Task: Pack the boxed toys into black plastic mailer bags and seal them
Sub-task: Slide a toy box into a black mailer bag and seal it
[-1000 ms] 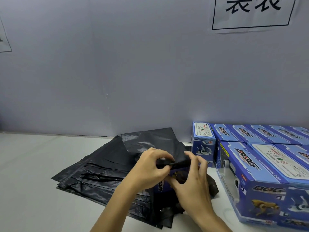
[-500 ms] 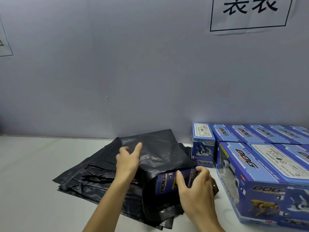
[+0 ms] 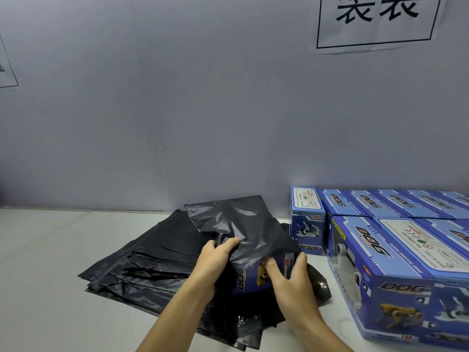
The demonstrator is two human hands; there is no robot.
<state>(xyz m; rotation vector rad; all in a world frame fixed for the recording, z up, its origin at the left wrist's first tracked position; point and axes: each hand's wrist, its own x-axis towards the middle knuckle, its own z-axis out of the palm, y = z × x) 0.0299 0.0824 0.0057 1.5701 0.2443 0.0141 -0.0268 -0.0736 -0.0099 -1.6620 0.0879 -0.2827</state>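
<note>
**Box half-covered by bag, held between both hands**

Hands meet over a blue toy box (image 3: 256,278) that sits partly inside a black mailer bag (image 3: 243,224) on the white table (image 3: 45,262). The left hand (image 3: 215,260) grips a fold of the bag's film at the box's left top edge, fingers curled round it. The right hand (image 3: 291,278) clasps the box's right side, thumb on its front. A stack of flat black bags (image 3: 152,260) lies beneath and to the left; more blue boxes (image 3: 396,252) stand close on the right.
</note>
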